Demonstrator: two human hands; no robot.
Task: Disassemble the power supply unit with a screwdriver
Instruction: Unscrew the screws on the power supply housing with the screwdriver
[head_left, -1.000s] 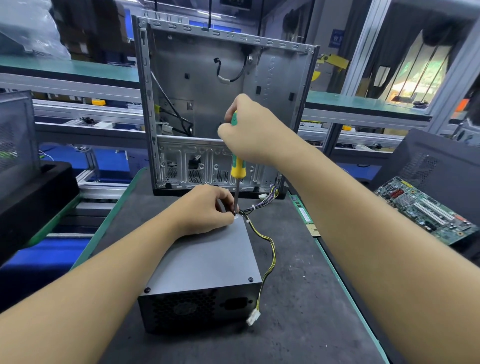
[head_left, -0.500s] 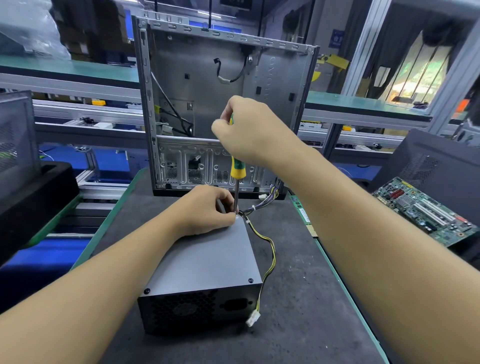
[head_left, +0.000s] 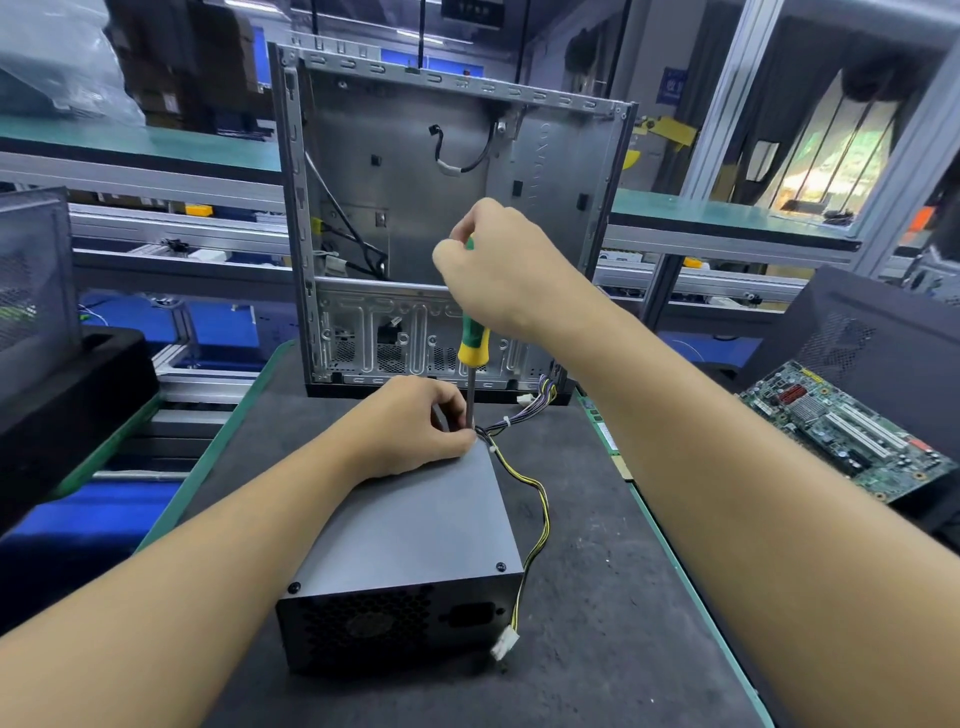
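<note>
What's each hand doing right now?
Left hand: pinches the screwdriver shaft, resting on the power supply unit.
Right hand: grips the screwdriver handle.

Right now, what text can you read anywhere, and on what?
None reads clearly.
Embossed letters on the computer case: too faint.
Blue sign: blurred.
Circuit board markings: too small.
Power supply unit: no text shows.

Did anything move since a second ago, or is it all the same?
Only the right hand shifted a little on the screwdriver handle, as if twisting it. Nothing was picked up or let go. The left hand still pinches the shaft at the far corner of the power supply, which stayed put.
</note>
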